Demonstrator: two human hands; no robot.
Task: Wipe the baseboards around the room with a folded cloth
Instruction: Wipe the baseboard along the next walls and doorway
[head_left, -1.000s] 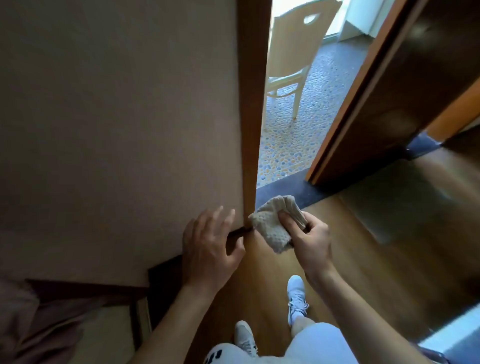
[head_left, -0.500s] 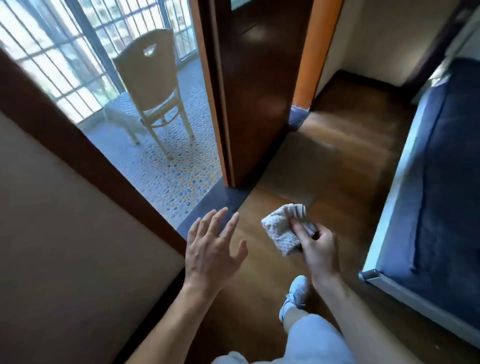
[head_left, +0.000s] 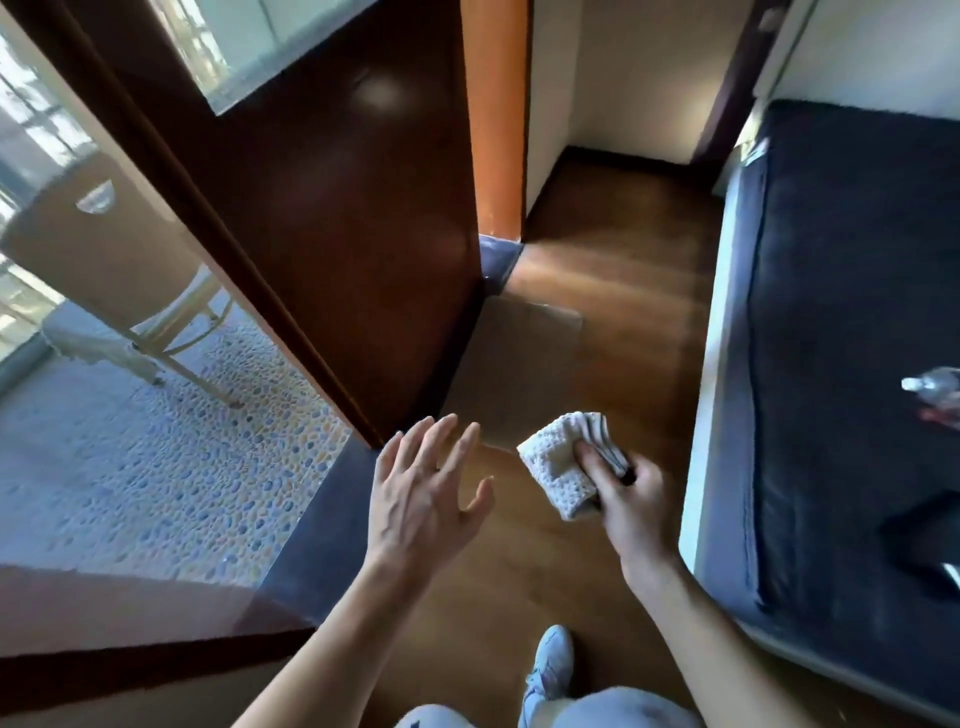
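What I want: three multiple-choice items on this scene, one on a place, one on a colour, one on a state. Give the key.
1. Where does the bed lie? A) on the person's right B) on the person's left C) outside the doorway
2. The cloth is mostly A) red B) off-white C) black
3. The left hand is A) clenched B) holding the cloth C) open, fingers spread

Key: 1 A, it runs along the right edge of the view; 2 B, its weave is pale; 3 C, it holds nothing, while the right hand grips the cloth.

Waffle-textured cloth (head_left: 558, 470); glossy dark wood door (head_left: 332, 218); smooth, faintly shiny wooden floor (head_left: 623, 291); rough pebbled balcony floor (head_left: 156, 467).
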